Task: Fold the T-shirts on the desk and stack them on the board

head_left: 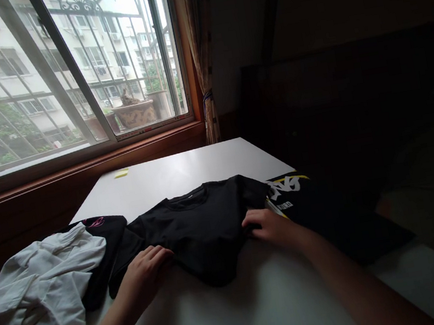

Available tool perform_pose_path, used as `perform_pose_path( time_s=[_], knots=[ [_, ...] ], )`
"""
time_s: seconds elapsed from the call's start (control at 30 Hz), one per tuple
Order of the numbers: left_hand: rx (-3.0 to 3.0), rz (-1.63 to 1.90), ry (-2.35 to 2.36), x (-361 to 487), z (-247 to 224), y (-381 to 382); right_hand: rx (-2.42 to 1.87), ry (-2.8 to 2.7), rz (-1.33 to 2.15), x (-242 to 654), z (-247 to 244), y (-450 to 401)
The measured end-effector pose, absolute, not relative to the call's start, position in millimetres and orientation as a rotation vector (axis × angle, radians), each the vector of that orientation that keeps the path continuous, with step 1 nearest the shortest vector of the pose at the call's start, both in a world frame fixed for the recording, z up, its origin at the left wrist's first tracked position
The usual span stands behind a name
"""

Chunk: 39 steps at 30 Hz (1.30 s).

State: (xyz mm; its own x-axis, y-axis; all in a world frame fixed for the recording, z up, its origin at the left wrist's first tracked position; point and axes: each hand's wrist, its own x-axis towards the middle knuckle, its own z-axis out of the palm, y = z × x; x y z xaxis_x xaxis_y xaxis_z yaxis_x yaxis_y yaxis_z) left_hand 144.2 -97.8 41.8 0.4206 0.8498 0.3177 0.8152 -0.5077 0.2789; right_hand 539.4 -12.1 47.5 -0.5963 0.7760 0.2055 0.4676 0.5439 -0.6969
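Observation:
A black T-shirt (204,223) lies on the white table (185,170), its neckline toward the window and its near part bunched, with a fold hanging between my hands. My left hand (149,265) grips the shirt's left side, fingers curled over the cloth. On the other side my right hand (266,223) pinches the shirt's right edge, thumb underneath and out of sight. Close beyond my right hand lies a dark garment (318,217) with white lettering and yellow trim. Left of the shirt, white clothing (51,290) is heaped on a black garment (117,226) with a pink mark.
A small yellow slip (121,173) sits near the table's far left edge. Behind the table is a barred window (100,60) with a flowerpot (136,114) outside. A tied curtain (205,76) hangs beside it. The right side is very dark.

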Motion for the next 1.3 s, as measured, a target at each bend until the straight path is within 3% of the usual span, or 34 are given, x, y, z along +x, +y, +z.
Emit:
perform_pose_path(
  time_s=[0.17, 0.37, 0.6, 0.77, 0.9, 1.3],
  knots=[
    [2.082, 1.170, 1.802, 140.2, 48.0, -99.0, -0.997, -1.728, 1.316, 540.9, 65.9, -25.1],
    [1.965, 1.286, 1.997, 133.4, 47.8, -97.4, -0.744, -1.409, 1.811, 555.9, 79.5, -38.2],
    [2.341, 1.324, 1.882, 150.3, 50.1, -107.7, -0.835, -1.183, 1.579, 548.8, 81.4, -33.1],
    [2.764, 0.839, 1.404, 174.1, 53.4, -117.3, -0.855, -1.058, 1.351, 539.5, 75.1, -25.2],
    [2.865, 0.635, 1.351, 186.9, 48.7, -113.7, -0.824, -1.053, 1.377, 535.2, 67.0, -20.3],
    [2.895, 0.499, 1.286, 191.3, 36.9, -110.0, -0.749, -1.042, 1.377, 535.6, 68.9, -20.9]
  ],
)
